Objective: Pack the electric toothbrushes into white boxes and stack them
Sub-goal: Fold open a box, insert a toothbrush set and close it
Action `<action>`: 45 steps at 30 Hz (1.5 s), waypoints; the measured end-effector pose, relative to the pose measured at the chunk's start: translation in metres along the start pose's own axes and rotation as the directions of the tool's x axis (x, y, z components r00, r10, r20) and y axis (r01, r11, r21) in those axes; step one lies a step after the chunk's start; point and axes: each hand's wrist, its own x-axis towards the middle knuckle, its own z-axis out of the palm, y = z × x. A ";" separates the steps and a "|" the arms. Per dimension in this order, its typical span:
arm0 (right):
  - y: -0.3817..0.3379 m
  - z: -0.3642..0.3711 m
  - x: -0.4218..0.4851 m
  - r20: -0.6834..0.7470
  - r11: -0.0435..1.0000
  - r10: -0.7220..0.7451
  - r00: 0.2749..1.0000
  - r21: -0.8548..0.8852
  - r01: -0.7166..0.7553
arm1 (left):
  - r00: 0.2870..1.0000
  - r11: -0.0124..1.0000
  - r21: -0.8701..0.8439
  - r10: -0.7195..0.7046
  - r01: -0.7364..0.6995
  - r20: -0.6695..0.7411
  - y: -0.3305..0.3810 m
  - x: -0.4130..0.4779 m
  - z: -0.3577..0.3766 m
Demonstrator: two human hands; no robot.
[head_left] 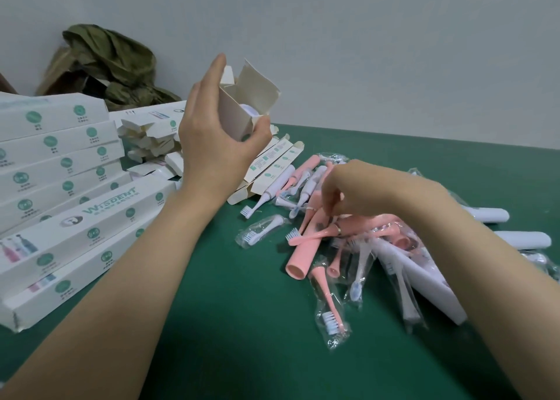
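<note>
At the frame's left, packed boxes [60,163] lie stacked on the bench [242,354]. Left of centre, the left grip [212,145] clasps a raised open box [242,105], flaps up, something white showing inside. Right of centre, the right grip [360,193] curls its fingers [328,202] into the toothbrush pile [348,263]; whether it has caught anything cannot be told. The step seems to be filling this box: next, a picked piece must be steered into its mouth.

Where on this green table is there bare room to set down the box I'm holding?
Free: the near strip of green table between the stacked white boxes and the toothbrush pile, and the far right corner by the wall. Crowded: the pile and the empty cartons behind your left hand.
</note>
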 end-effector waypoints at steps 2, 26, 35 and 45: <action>0.006 -0.001 -0.001 -0.009 0.999 0.043 0.999 -0.004 -0.043 | 1.000 1.000 -0.001 0.002 -0.002 -0.008 -0.001 0.001 -0.001; -0.024 0.016 0.022 -0.254 0.944 -0.043 0.966 0.305 0.122 | 0.929 0.929 -0.041 0.366 -0.369 -0.063 0.006 -0.004 -0.001; 0.005 -0.039 -0.023 -0.371 -0.480 -0.434 0.821 0.866 0.137 | 0.962 0.959 0.081 0.268 -0.272 0.057 0.003 -0.013 0.006; -0.033 -0.025 -0.005 -0.422 -0.309 0.342 0.840 0.794 0.524 | 0.964 0.966 0.090 0.230 -0.243 0.135 0.010 -0.020 0.014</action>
